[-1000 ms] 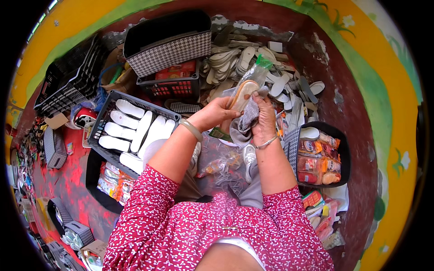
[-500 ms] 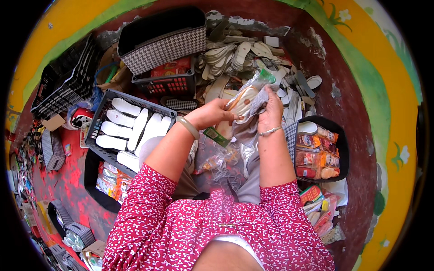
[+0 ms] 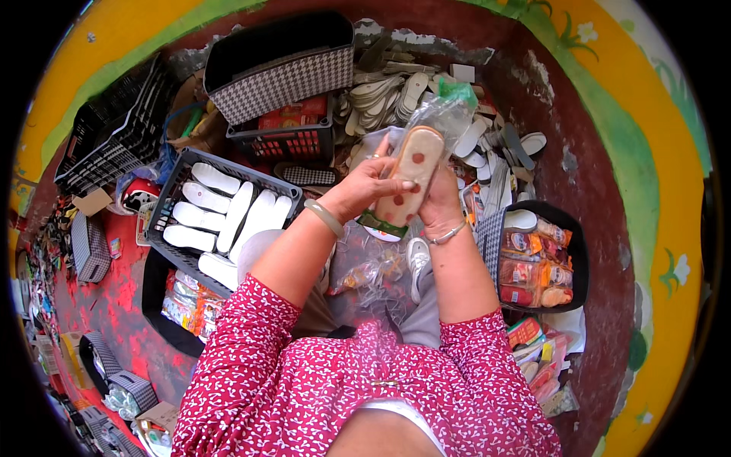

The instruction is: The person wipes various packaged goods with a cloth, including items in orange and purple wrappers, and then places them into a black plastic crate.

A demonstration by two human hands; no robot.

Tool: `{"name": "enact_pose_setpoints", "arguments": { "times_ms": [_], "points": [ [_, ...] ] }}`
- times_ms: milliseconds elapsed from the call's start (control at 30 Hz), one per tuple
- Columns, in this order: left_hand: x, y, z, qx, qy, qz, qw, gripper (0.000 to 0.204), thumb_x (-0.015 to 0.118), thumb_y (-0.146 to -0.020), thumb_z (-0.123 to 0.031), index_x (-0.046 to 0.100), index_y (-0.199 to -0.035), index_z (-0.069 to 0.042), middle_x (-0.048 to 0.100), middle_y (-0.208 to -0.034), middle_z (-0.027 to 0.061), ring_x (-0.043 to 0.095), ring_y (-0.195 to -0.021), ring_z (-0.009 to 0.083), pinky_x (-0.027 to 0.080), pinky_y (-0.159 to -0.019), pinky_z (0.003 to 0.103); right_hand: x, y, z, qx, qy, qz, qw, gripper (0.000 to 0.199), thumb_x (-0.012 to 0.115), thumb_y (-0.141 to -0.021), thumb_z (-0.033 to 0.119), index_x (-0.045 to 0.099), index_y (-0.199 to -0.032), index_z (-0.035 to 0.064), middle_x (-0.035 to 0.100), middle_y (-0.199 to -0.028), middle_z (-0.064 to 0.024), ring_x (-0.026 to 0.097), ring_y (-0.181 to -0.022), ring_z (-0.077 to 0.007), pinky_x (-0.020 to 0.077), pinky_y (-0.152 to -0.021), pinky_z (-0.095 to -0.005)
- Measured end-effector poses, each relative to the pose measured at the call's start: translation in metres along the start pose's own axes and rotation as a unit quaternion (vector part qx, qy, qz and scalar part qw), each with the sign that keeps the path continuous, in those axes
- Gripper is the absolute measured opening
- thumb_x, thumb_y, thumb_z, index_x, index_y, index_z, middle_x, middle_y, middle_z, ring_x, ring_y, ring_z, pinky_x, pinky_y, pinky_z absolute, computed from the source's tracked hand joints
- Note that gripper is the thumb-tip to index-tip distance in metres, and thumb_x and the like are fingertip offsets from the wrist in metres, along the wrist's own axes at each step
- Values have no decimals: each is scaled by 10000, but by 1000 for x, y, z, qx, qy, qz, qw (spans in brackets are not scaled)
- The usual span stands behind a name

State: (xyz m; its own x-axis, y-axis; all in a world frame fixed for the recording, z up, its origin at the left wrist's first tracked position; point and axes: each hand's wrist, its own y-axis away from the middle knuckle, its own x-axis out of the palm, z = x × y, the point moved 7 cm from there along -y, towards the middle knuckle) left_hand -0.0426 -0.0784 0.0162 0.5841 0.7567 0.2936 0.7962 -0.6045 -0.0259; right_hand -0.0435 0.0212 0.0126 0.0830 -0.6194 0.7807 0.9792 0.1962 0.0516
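Note:
Between my hands is a pale insole (image 3: 417, 160) with reddish-brown dots, its lower end by a green strip. My left hand (image 3: 364, 186) pinches its left edge, thumb lying across its face. My right hand (image 3: 442, 202) supports it from behind on the right, with most of its fingers hidden. A clear plastic bag (image 3: 438, 114) with a green top (image 3: 458, 92) stands up around the insole's upper end; whether the insole is wholly inside I cannot tell. Below my hands, crumpled clear plastic (image 3: 365, 273) lies on the floor between my shoes.
On my left a dark crate (image 3: 169, 199) holds several white insoles (image 3: 237, 217). To my right, a black-lined basket (image 3: 580, 266) contains orange and red packets (image 3: 521, 268). A heap of loose insoles (image 3: 373, 103) lies ahead, beside a houndstooth bin (image 3: 282, 84). The wall (image 3: 601, 190) curves round the right.
The bagged insole has been turned more upright, its dotted face now toward me. My left thumb has moved onto that face, and my right hand has shifted lower and behind it.

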Motion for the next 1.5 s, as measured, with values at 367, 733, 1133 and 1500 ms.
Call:
{"name": "enact_pose_setpoints", "arguments": {
  "times_ms": [367,733,1133,1500],
  "points": [
    [-9,-4,-1,-7,93,-107,990,257,642,-838,-157,600,-1048,-15,635,-898,20,584,-746,85,497,-677,247,-39,4,36,-181,232,-230,928,435,528,-898,409,563,-1086,18,618,-931,-54,582,-836,-140,452,-742,-250],
    [-14,-4,3,0,68,-96,993,466,394,-953,-418,547,-1092,0,620,-890,32,590,-746,69,495,-644,215,1,4,5,-54,160,-54,984,340,631,-834,93,484,-1130,11,594,-1016,-69,593,-891,-144,490,-792,-268],
    [-61,-2,-25,155,116,-229,954,462,468,-927,-120,322,-1364,-127,532,-1171,68,579,-940,123,495,-704,251,-19,6,24,-95,151,-99,979,267,513,-857,9,460,-1119,8,574,-1041,-92,586,-887,-156,480,-814,-290],
    [-57,26,-86,390,-308,-272,824,178,542,-893,-70,614,-1029,18,616,-1025,60,525,-945,101,417,-793,187,-13,4,23,-114,187,-67,973,293,509,-864,42,446,-1146,-4,571,-1055,-107,584,-924,-163,486,-812,-303]
  ]
}}
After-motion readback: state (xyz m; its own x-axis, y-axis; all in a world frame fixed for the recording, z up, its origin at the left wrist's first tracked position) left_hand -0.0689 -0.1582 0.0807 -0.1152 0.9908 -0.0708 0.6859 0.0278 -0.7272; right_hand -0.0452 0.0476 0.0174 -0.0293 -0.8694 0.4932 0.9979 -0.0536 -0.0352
